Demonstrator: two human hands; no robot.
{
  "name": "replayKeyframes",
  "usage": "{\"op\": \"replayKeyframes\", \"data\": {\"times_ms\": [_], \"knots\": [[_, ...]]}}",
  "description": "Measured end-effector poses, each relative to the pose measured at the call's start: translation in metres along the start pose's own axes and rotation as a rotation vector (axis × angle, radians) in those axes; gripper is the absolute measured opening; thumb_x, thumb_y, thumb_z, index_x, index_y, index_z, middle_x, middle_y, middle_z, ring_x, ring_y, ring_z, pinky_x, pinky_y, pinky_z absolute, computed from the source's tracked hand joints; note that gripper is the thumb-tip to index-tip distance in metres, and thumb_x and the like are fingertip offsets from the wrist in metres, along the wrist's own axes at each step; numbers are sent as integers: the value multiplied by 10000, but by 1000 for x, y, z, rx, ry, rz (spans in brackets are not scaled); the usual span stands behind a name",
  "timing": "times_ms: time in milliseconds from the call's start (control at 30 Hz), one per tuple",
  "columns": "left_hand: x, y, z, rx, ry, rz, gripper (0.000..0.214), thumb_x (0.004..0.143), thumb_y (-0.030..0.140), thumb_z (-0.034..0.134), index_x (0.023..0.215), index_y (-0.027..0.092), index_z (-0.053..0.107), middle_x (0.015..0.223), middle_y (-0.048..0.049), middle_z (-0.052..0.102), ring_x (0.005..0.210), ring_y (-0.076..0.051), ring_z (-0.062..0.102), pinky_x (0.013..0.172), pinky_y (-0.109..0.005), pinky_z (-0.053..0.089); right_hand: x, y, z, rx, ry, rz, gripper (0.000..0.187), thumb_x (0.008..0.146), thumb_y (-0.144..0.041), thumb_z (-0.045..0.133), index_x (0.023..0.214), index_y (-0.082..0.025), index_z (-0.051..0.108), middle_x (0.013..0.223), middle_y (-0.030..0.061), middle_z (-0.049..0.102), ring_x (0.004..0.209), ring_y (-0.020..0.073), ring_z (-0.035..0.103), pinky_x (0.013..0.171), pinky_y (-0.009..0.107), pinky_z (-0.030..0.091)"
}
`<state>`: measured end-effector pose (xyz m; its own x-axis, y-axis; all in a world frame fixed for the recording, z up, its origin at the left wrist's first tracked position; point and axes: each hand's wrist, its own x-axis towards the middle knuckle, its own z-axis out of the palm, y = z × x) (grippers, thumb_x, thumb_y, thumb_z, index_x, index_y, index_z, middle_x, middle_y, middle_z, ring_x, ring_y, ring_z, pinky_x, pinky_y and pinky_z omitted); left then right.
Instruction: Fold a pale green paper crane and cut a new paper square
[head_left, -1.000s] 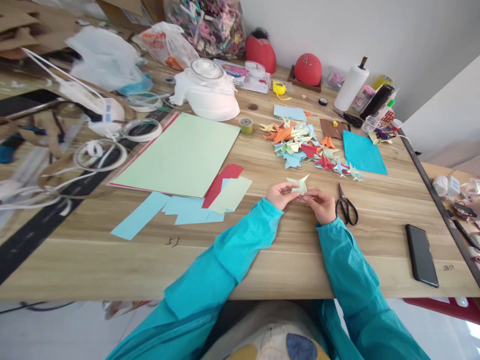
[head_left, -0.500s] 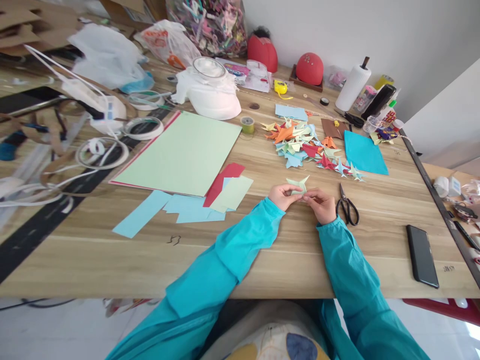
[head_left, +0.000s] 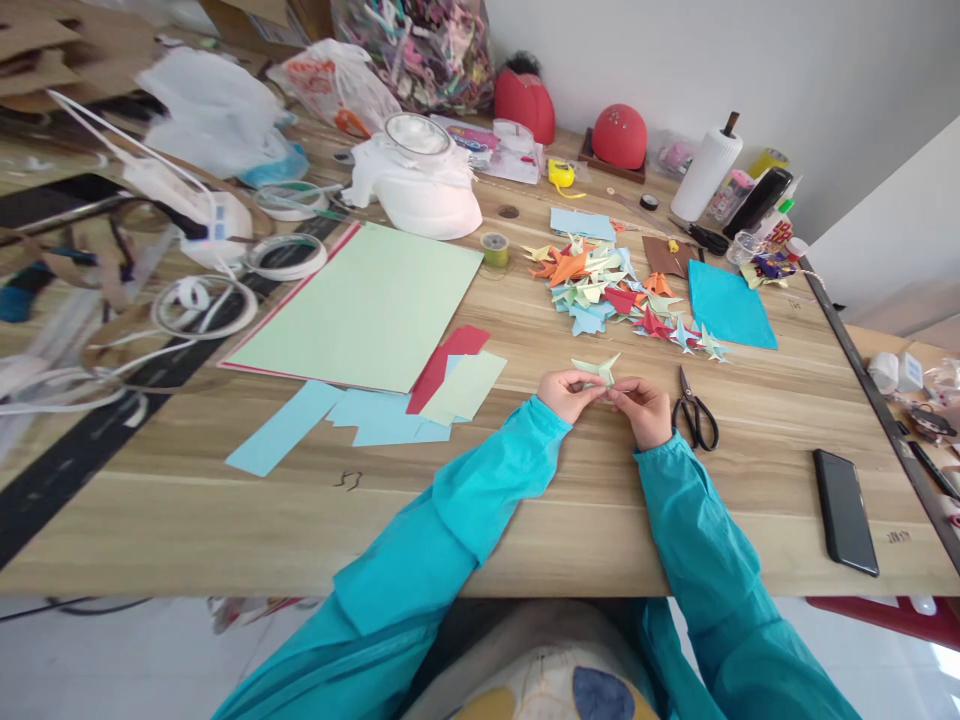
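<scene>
Between my fingertips is a small pale green folded paper crane (head_left: 598,370), its two points spread upward and away from me. My left hand (head_left: 568,394) pinches it from the left side. From the right, my right hand (head_left: 643,407) grips its near end with thumb and forefinger. My fingers cover the lower part of the fold. Just right of my right hand lie black-handled scissors (head_left: 696,410) on the table. Beyond my hands is a heap of folded paper cranes (head_left: 600,285) in orange, green, blue, red and yellow.
Large pale green sheets (head_left: 367,305) lie left, with cut blue strips (head_left: 285,428) and a red piece (head_left: 442,370) near them. A turquoise cloth (head_left: 731,305) and a phone (head_left: 844,512) are to the right. White cables (head_left: 202,305) crowd the far left; a thread spool (head_left: 495,250) stands centrally.
The folded paper's points have shifted slightly, and its wings look a little more spread. Both hands stay in nearly the same place, still pinching it.
</scene>
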<state>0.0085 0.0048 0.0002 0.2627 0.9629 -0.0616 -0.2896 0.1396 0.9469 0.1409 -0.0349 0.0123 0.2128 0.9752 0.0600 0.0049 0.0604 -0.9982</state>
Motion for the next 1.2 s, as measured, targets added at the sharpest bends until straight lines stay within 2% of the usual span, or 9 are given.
{"op": "replayKeyframes", "data": {"times_ms": [133,367,600,733,933,1200], "knots": [[1,1,0,-37,-19,-20,347,480,330,792,723,108,682,659,-49,694,629,-188,659,681,-351,555,0,-1,1,18,22,15,230,580,-346,758,682,-175,643,620,4,654,497,115,552,483,264,468],[0,8,1,-125,-56,-140,437,471,405,785,774,109,680,626,-42,690,609,-188,664,645,-334,557,2,-1,-1,6,59,25,260,565,-376,760,671,-176,633,595,-4,648,463,110,536,462,266,468],[0,6,2,-86,-35,-71,409,458,383,794,750,116,689,665,-50,703,619,-187,665,672,-335,559,3,2,-2,27,38,11,246,583,-376,748,677,-181,632,689,19,678,551,134,589,478,266,486],[-1,7,3,-63,-45,-54,394,464,380,791,739,116,690,643,-44,696,622,-190,664,668,-340,559,2,0,-2,22,54,27,252,577,-377,751,674,-178,631,584,3,658,513,135,579,472,268,476],[-2,8,4,-64,-50,-53,363,478,358,787,734,119,690,620,-38,686,591,-174,651,645,-326,552,2,-1,-1,44,81,38,245,571,-361,756,665,-175,627,552,-3,651,477,125,563,467,262,459],[-1,-3,1,110,6,49,286,509,295,778,731,130,704,595,-32,660,569,-148,614,575,-271,520,3,0,-1,21,78,34,253,568,-372,755,646,-176,615,508,-17,622,458,121,548,473,264,451]]}}
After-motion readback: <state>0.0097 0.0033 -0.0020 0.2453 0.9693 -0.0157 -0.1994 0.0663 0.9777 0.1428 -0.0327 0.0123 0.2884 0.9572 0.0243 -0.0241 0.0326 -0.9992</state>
